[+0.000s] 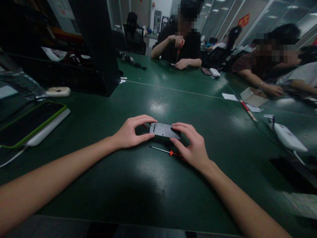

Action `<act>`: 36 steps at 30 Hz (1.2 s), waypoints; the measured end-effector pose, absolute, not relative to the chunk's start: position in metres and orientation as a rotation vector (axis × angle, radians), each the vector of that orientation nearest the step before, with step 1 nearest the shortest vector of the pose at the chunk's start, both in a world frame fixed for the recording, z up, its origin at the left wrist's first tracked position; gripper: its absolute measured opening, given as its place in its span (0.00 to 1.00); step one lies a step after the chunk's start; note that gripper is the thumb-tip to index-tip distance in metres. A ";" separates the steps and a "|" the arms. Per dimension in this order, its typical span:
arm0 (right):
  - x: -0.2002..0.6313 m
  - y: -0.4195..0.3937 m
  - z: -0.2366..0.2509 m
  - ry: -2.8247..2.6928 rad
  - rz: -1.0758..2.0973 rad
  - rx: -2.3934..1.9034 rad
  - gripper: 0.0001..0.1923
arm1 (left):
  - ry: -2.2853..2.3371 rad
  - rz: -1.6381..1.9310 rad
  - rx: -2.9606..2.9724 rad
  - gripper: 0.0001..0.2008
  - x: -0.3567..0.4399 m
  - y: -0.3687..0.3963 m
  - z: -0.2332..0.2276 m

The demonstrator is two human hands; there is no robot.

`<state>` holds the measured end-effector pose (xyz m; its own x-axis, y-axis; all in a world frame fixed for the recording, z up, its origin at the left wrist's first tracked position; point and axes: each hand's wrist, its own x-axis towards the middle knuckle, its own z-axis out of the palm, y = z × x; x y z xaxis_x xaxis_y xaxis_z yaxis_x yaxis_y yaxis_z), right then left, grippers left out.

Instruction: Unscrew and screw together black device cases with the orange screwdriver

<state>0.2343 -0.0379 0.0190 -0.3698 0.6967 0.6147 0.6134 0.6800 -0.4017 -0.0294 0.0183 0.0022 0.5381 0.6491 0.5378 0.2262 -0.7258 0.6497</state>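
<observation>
Between my two hands is a small grey metal box (162,129) with a dark slot near its left end and a dark spot near its right. My left hand (131,132) grips its left end, thumb at the near side and fingers at the far side. The right end is held by my right hand (192,142) in the same way, fingers over the top edge. Just in front of the box a screwdriver (170,153) with an orange and black handle lies on the green table (119,185); its shaft points left and my right hand partly hides the handle.
A phone in a green case (34,122) and a white oval item (58,92) lie at left beside a black frame (99,49). Right are a white power strip (288,135), a small open box (254,97) and a red stick (248,110). Across the table, a person (183,46) holds another screwdriver.
</observation>
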 end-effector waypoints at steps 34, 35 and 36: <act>0.252 -0.037 0.018 -2.133 0.015 -0.894 0.19 | 0.596 1.382 2.455 0.22 -0.030 0.018 -0.002; 0.252 -0.038 0.018 -2.143 0.025 -0.892 0.16 | 0.596 1.387 2.453 0.22 -0.030 0.018 -0.002; 0.252 -0.038 0.018 -2.144 0.037 -0.889 0.14 | 0.598 1.390 2.451 0.21 -0.030 0.018 -0.002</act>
